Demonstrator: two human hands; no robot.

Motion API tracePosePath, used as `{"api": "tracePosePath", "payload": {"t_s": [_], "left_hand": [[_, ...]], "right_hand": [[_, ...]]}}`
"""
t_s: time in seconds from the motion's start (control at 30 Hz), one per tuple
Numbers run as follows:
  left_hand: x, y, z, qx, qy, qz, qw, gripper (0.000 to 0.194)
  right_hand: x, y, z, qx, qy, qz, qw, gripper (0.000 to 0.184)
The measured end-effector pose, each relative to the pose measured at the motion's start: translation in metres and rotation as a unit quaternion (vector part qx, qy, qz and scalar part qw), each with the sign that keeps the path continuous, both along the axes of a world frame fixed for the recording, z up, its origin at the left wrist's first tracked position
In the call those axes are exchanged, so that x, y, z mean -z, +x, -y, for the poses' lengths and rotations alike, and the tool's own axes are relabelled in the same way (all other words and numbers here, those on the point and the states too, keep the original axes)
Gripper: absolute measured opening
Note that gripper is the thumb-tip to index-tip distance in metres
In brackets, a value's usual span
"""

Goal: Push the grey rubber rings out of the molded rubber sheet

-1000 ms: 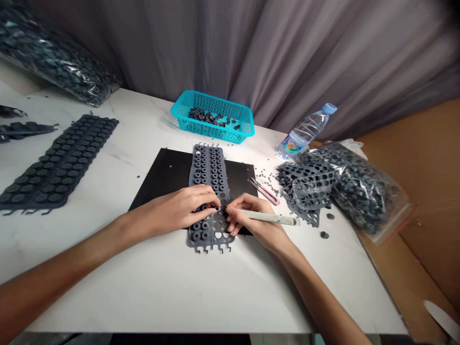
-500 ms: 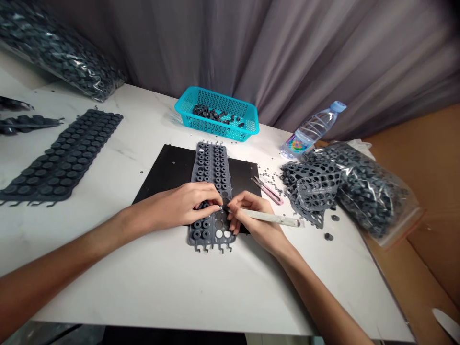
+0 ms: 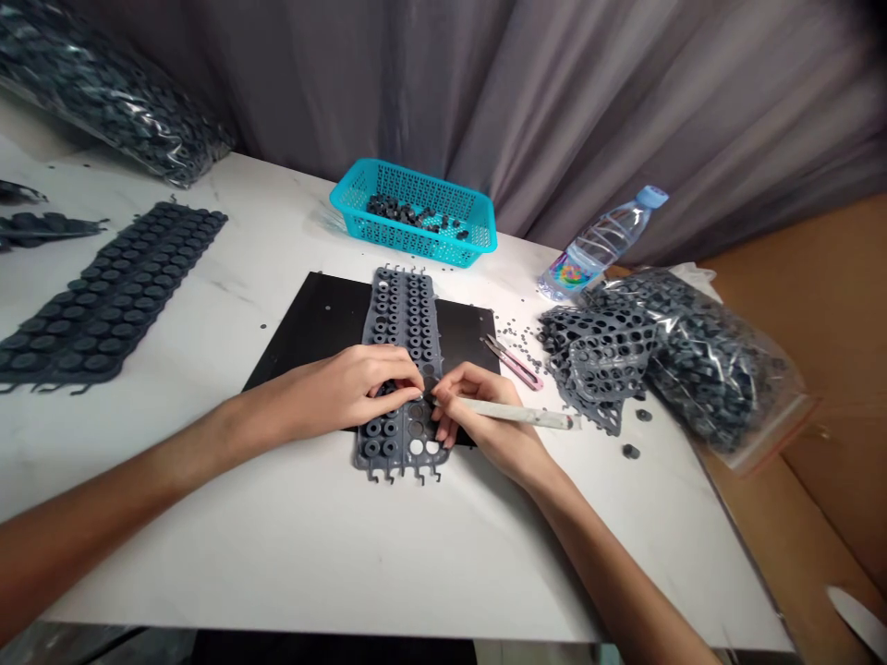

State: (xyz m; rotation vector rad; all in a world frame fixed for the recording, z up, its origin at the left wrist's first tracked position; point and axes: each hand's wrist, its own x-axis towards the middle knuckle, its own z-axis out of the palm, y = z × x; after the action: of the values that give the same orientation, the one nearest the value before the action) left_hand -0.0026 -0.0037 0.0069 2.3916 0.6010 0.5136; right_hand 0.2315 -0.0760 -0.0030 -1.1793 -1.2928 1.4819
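Note:
A dark grey rubber sheet [image 3: 406, 319] lies lengthwise before me on a black mat [image 3: 315, 319]. Ring-shaped rubber parts stand in rows on it, and several holes show at its lower right. Over the sheet's left side, my left hand [image 3: 353, 388] pinches thumb and forefinger together; what lies between the tips is too small to make out. Close by on the right, my right hand [image 3: 485, 406] is closed around a white pen-like tool [image 3: 527, 413]. The tool's tip, near the left fingertips, is hidden by my right fingers.
Loose rubber parts lie in a turquoise basket [image 3: 416, 240] at the back. Pink-handled snips [image 3: 516, 365], a water bottle [image 3: 600, 245], perforated rubber scraps [image 3: 602, 360] and a bag of parts [image 3: 721, 369] are on the right. Another rubber sheet [image 3: 115, 296] and a bulging bag [image 3: 117, 102] are on the left.
The camera view has shifted slightly. Both hands stay in nearly the same place on the sheet, with the pen-like tool still held; a second white hole now shows at the sheet's lower right.

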Motion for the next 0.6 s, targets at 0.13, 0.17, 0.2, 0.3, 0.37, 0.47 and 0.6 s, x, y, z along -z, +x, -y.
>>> {"api": "tracePosePath", "payload": {"t_s": [0.13, 0.17, 0.2, 0.3, 0.37, 0.47, 0.6], "left_hand": [[0.0000, 0.0007, 0.0013, -0.004, 0.002, -0.005, 1.000, 0.020], [-0.0001, 0.0014, 0.0020, -0.007, 0.004, -0.007, 1.000, 0.020], [-0.0003, 0.0023, 0.0029, -0.011, 0.007, -0.010, 1.000, 0.019], [-0.0009, 0.0049, 0.0053, -0.019, 0.019, -0.015, 1.000, 0.017], [-0.0010, 0.0057, 0.0057, -0.020, 0.022, -0.016, 0.999, 0.017], [-0.0008, 0.0050, 0.0046, -0.018, 0.016, -0.014, 1.000, 0.017], [-0.0009, 0.0034, 0.0027, -0.014, 0.008, -0.010, 1.000, 0.017]], "right_hand": [[0.0003, -0.0001, 0.0010, -0.001, 0.006, 0.003, 1.000, 0.009], [0.0002, -0.0001, 0.0014, -0.002, 0.007, 0.005, 1.000, 0.009], [0.0002, -0.0002, 0.0018, -0.002, 0.008, 0.006, 1.000, 0.009], [0.0009, 0.0001, 0.0025, -0.001, 0.012, 0.006, 1.000, 0.009], [0.0020, 0.0005, 0.0027, -0.001, 0.013, -0.001, 1.000, 0.010], [0.0030, 0.0006, 0.0027, 0.002, 0.010, -0.007, 1.000, 0.013], [0.0014, -0.0002, 0.0024, 0.007, 0.007, -0.007, 1.000, 0.014]]}}
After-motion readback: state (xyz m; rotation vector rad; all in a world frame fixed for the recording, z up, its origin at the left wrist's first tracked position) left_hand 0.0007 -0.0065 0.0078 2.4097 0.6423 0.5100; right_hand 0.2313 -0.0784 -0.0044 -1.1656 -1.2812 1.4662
